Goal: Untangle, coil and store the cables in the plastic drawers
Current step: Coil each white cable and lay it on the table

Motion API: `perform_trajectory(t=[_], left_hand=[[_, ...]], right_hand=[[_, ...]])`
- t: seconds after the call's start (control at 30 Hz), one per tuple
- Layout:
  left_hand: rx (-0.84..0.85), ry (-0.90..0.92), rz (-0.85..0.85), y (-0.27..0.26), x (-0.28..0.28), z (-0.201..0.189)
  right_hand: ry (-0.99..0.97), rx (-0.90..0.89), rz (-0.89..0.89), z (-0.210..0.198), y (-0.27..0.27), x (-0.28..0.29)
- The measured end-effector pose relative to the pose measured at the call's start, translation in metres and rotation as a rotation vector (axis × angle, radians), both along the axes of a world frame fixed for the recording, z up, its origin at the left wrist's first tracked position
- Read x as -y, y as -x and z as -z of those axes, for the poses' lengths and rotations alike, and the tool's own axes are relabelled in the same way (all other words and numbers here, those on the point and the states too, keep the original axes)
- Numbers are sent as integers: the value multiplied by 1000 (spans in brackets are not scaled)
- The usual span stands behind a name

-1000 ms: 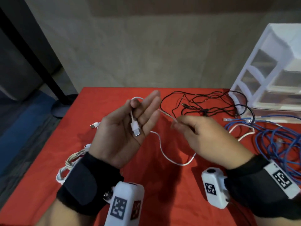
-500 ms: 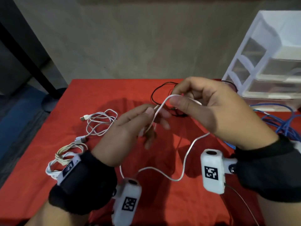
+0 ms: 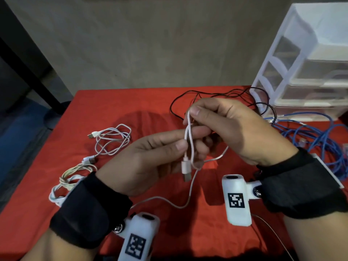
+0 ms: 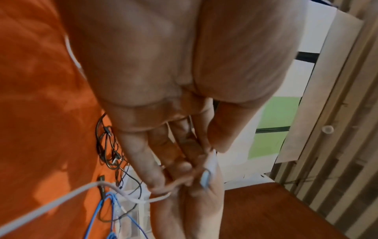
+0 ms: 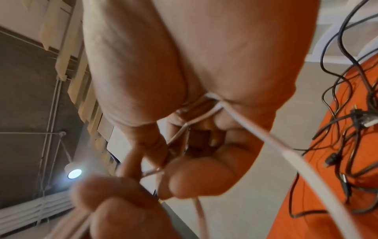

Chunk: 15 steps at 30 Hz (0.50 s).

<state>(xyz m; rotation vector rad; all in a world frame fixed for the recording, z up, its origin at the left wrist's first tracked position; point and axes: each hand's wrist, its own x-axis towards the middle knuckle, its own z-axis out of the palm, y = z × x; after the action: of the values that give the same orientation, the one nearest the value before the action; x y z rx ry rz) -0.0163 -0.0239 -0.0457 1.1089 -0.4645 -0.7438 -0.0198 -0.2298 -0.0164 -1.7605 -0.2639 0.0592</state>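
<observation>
Both hands hold one white USB cable (image 3: 189, 137) above the red table (image 3: 143, 102). My left hand (image 3: 160, 153) pinches it between thumb and fingers, and its USB plug (image 3: 186, 169) hangs just below the thumb. My right hand (image 3: 224, 119) pinches the top of a small loop of the same cable right above the left fingers. The slack sags to the table and runs under my left wrist. In the right wrist view the white cable (image 5: 266, 137) crosses the palm. The plastic drawers (image 3: 308, 72) stand at the back right.
A loose white USB cable (image 3: 113, 138) and a coiled cream cable bundle (image 3: 69, 178) lie at the left. A tangled black cable (image 3: 226, 95) lies behind my hands. A heap of blue cable (image 3: 310, 134) lies at the right, in front of the drawers.
My left hand turned palm-down and now pinches the cable near its plug. My right hand rose from the table and brought a loop of cable over the left fingers.
</observation>
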Motion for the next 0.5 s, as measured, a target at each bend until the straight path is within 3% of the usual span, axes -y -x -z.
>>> perform_trajectory(t=[0.17, 0.37, 0.5], left_hand=[[91, -53, -16, 4, 4, 0], [198, -176, -228, 1, 9, 1], [334, -287, -499, -5, 15, 7]], right_hand=[[-5, 15, -39, 1, 1, -9], [130, 97, 52, 0, -1, -7], [260, 150, 107, -5, 0, 1]])
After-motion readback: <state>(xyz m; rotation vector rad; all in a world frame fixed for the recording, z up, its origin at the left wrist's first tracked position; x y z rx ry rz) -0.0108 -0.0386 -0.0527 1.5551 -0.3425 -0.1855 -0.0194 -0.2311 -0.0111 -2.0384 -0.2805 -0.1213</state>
